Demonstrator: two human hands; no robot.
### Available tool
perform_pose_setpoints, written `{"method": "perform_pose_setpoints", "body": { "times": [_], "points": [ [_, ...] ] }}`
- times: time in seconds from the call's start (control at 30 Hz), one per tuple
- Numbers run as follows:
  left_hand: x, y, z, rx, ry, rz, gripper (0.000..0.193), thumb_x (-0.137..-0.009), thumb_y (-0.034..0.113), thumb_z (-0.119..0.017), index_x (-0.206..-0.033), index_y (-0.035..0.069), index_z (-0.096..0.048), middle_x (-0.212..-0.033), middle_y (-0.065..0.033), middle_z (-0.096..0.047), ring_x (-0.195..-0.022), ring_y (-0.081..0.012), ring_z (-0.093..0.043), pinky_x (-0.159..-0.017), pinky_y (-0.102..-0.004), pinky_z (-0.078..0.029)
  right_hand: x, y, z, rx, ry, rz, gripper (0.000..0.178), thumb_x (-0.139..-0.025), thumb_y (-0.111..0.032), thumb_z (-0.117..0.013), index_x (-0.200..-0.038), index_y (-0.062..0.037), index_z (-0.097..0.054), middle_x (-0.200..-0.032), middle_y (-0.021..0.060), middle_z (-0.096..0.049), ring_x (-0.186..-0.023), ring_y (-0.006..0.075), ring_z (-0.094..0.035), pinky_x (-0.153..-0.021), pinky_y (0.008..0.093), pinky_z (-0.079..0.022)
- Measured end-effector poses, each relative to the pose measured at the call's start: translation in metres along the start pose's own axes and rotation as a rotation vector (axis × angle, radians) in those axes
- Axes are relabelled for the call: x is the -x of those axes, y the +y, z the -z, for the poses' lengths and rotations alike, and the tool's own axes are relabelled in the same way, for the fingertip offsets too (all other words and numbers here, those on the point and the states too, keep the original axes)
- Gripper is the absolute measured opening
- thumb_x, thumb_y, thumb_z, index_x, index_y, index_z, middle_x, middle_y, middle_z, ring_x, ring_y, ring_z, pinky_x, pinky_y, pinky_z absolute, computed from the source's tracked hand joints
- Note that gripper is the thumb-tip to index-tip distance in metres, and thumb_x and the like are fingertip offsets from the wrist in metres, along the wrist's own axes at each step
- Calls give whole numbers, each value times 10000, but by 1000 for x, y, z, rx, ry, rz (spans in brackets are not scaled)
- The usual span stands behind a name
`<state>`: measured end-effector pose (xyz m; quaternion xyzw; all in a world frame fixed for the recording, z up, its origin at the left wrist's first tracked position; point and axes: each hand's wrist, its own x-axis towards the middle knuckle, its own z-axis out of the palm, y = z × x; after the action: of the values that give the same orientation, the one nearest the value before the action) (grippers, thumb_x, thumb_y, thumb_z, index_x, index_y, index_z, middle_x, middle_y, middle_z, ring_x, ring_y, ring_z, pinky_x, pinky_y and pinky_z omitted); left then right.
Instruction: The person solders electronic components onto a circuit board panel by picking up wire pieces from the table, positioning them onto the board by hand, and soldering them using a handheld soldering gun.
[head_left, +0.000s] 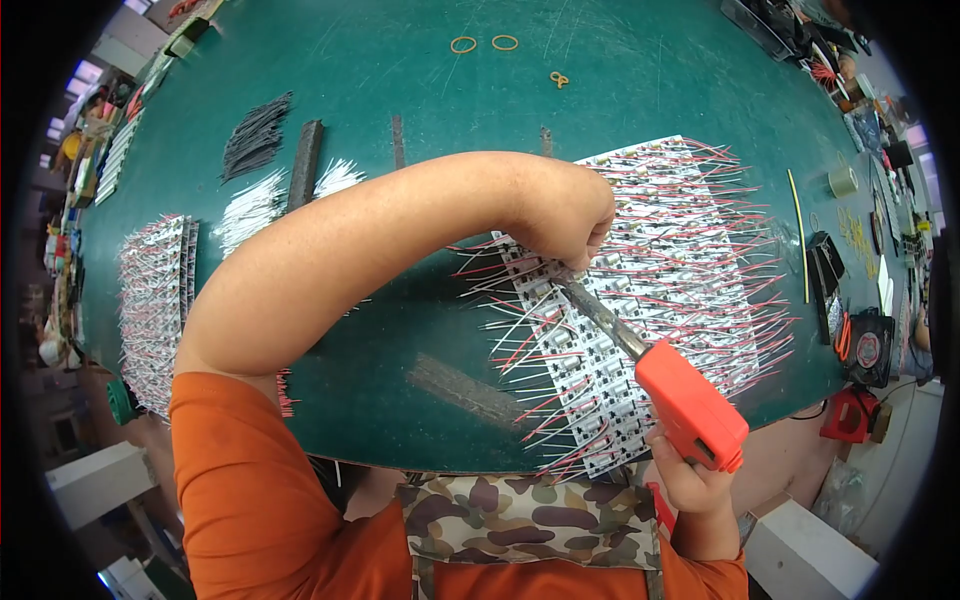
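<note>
Across the right half of the table lies a wide panel of white circuit boards [600,400], with red and white wires sticking out along its edges. My left arm reaches over from the left, and my left hand [565,215] is closed just above the boards. Its fingertips are pressed together and partly hidden; what they pinch does not show. My right hand [690,480] grips a red soldering gun [690,405] from below. The gun's metal tip points up and left, reaching the boards right beside my left fingertips.
At the left stands a stack of wired boards [155,310]. Behind my left arm lie white wires [250,210], black wires [255,135] and a dark bar [305,165]. Rubber bands [463,45] lie at the far side. A yellow stick [798,235] and a spool [842,181] are at the right.
</note>
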<state>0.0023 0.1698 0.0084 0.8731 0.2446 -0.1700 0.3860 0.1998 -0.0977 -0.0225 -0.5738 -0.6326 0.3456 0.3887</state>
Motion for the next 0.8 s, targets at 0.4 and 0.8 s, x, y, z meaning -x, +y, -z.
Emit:
{"method": "perform_pose_setpoints", "body": {
  "times": [0.4, 0.8],
  "points": [
    [-1, -2, -1, -3, 10, -12, 145, -817, 121, -707, -911, 11, -711, -846, -126, -714, -782, -229, -671, -708, -378, -516, 6, -8, 7, 79, 26, -100, 315, -692, 14, -700, -1004, 2, -664, -967, 152, -663, -779, 316, -645, -697, 372, -515],
    [0, -2, -1, -15, 4, -9, 164, -823, 125, -708, -941, 11, -714, -867, -127, -716, -809, -234, -675, -728, -376, -521, 13, -5, 7, 64, 53, -102, 302, -692, -10, -711, -992, -3, -675, -985, 153, -671, -809, 320, -665, -715, 375, -531]
  ]
}}
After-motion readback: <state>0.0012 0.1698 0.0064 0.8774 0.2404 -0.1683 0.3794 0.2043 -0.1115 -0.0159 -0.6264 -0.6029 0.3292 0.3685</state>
